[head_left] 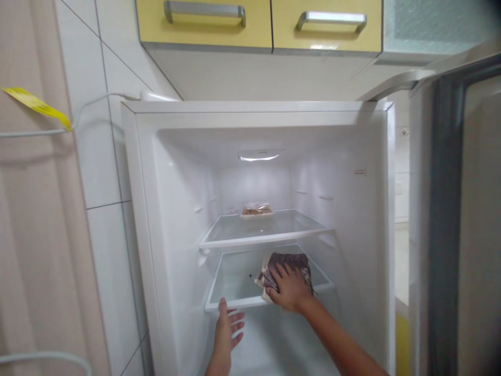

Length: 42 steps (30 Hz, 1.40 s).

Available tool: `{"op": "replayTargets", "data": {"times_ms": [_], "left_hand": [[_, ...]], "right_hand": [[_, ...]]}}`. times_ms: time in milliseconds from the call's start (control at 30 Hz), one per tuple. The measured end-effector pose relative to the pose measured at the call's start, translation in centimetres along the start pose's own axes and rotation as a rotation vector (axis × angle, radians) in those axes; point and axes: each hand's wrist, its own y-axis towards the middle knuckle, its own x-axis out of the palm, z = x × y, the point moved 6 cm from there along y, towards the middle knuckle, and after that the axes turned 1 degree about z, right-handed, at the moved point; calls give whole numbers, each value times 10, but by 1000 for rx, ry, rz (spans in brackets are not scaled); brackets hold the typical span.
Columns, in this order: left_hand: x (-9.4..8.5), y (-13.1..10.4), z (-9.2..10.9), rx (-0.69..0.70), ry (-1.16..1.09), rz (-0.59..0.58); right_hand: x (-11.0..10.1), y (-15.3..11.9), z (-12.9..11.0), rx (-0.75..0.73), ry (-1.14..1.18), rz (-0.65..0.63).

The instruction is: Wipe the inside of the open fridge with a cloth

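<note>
Inside an open fridge, my right hand [291,287] lies over a folded dark purple-and-cream cloth [295,259], fingers spread across its top and thumb at its front side. The cloth rests at the right of the lower glass shelf [235,269], near its white front edge. My left hand [229,329] is at that shelf's front left, thumb up and fingers apart, with nothing in it. Whether its thumb touches the shelf edge I cannot tell. A small dark speck [250,275] shows on the glass left of the cloth.
An upper glass shelf [258,230] carries a clear-wrapped brown package [257,210] at the back. The fridge door [446,219] stands open on the right. Yellow cabinets [207,28] hang above. On the left a white cable [35,133] with a yellow tag [37,104] crosses the wall.
</note>
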Motion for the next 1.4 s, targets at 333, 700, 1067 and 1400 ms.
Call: {"op": "replayTargets", "data": {"times_ms": [333, 700, 1067, 1400], "left_hand": [[-1, 26, -7, 166, -106, 86], [-14, 33, 6, 291, 123, 73], [-15, 39, 10, 448, 173, 56], [-5, 37, 0, 130, 83, -39]], "right_hand": [[25, 47, -155, -303, 246, -196], [34, 99, -136, -276, 178, -118], [22, 129, 8, -78, 54, -11], [-13, 57, 96, 124, -49, 157]]}}
